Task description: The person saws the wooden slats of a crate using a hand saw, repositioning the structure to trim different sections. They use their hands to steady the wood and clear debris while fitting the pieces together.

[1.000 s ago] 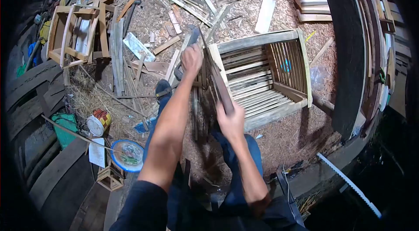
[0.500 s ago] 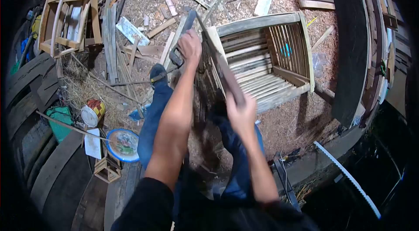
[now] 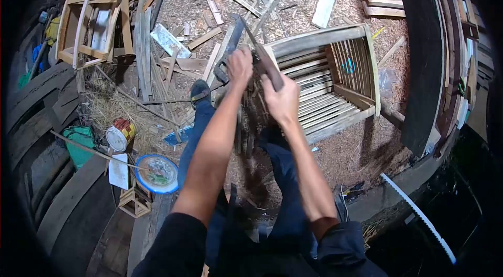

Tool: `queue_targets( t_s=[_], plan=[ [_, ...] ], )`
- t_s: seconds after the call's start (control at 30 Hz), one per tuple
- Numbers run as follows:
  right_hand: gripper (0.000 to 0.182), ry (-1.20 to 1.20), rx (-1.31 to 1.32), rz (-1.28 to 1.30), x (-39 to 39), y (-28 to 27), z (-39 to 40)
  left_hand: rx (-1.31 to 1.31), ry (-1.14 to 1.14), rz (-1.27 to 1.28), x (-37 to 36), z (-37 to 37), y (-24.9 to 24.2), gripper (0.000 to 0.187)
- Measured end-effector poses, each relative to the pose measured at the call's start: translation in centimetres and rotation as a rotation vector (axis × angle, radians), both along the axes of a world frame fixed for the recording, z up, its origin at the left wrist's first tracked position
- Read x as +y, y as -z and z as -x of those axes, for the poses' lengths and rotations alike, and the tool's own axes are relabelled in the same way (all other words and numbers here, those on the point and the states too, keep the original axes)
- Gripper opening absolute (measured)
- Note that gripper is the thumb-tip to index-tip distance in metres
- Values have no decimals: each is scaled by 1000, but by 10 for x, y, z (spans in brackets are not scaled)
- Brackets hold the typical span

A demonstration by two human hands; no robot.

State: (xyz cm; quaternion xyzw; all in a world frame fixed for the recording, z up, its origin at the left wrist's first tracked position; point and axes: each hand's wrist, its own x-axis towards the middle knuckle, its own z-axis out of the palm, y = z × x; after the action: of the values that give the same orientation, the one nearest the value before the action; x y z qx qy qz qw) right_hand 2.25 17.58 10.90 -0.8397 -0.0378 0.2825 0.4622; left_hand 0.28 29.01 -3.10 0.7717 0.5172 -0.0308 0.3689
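Note:
My right hand (image 3: pixel 283 100) is closed round the brown handle of a long bladed tool (image 3: pixel 271 70), whose narrow dark part tapers forward past my left hand. My left hand (image 3: pixel 240 67) is a closed fist just left of that tool; I cannot tell what it grips. Behind the fist, a grey blade (image 3: pixel 235 33) slants forward, and a black loop handle (image 3: pixel 220 72) shows beside the wrist. To the right of both hands, a slatted wooden chair frame (image 3: pixel 319 40) lies tipped over. Dark upright timber (image 3: pixel 247 120) shows below the hands, between my legs.
Wood strips and offcuts (image 3: pixel 204 39) litter the shavings-covered ground. At left are a small wooden frame (image 3: pixel 78 57), a paint bucket (image 3: pixel 116 140) and a blue-rimmed basin (image 3: pixel 175 185). Stacked boards (image 3: pixel 385 11) and a dark plank (image 3: pixel 416 67) stand right, above a toothed blade (image 3: pixel 419 214).
My right hand has moved forward and slightly left with the bladed tool, closer to my left hand. The whole view has shifted a little; the left fist stays closed.

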Motion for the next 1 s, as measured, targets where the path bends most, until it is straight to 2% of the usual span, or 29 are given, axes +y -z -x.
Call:
queue_targets(
  t_s=[0.03,0.2,0.27,0.33,0.4,0.43,0.5,0.53,0.57,0.6,0.63,0.67,0.7,0.73,0.8,0.83,0.87,0.93,0.97,1.0],
  plan=[
    [24,-47,-5,26,-7,-7,0,-17,39,-22,-5,1,-1,55],
    [27,16,5,-4,-27,-8,13,66,-50,-73,-27,-2,-31,55],
    [26,27,-23,6,-16,-15,13,88,-157,156,-21,-7,-46,57],
    [26,11,-70,-24,-20,-3,15,106,-152,84,-19,-2,-20,59],
    [26,-1,42,-27,-27,1,13,129,-145,19,-15,0,-1,60],
    [22,71,29,-77,-21,-20,14,119,-155,37,-12,0,1,60],
    [13,85,-197,-189,-5,-85,9,76,-201,43,-4,-2,2,61],
    [12,78,-301,-236,-2,-104,4,143,-89,-2,1,-9,-6,62],
    [16,39,-278,-186,-4,-106,-8,195,-22,44,5,-11,-10,62],
    [13,30,-286,-128,3,-103,-24,244,50,84,9,-13,-13,61],
    [12,4,-279,-53,4,-86,-38,232,49,74,10,-16,-15,61],
    [13,-20,-274,20,1,-58,-48,178,-53,36,9,-18,-15,60],
    [16,-89,-343,161,-2,-29,-56,128,-154,2,9,-22,-14,59],
    [20,-158,-402,309,-7,-1,-56,124,-152,-1,11,-27,-15,59],
    [24,-186,-489,370,-17,50,-44,119,-312,31,13,-36,-14,58],
    [28,-218,-575,429,-17,65,-41,39,-402,40,13,-37,8,62],
    [28,-212,-568,426,-16,81,-37,44,-396,34,16,-37,29,62],
    [35,-156,-793,376,-11,97,-29,6,-751,192,22,-38,45,66],
    [41,-161,-828,370,-10,104,-25,81,-746,70,20,-38,53,72],
    [41,-162,-814,376,-11,104,-20,96,-742,71,16,-33,53,72]
  ],
)
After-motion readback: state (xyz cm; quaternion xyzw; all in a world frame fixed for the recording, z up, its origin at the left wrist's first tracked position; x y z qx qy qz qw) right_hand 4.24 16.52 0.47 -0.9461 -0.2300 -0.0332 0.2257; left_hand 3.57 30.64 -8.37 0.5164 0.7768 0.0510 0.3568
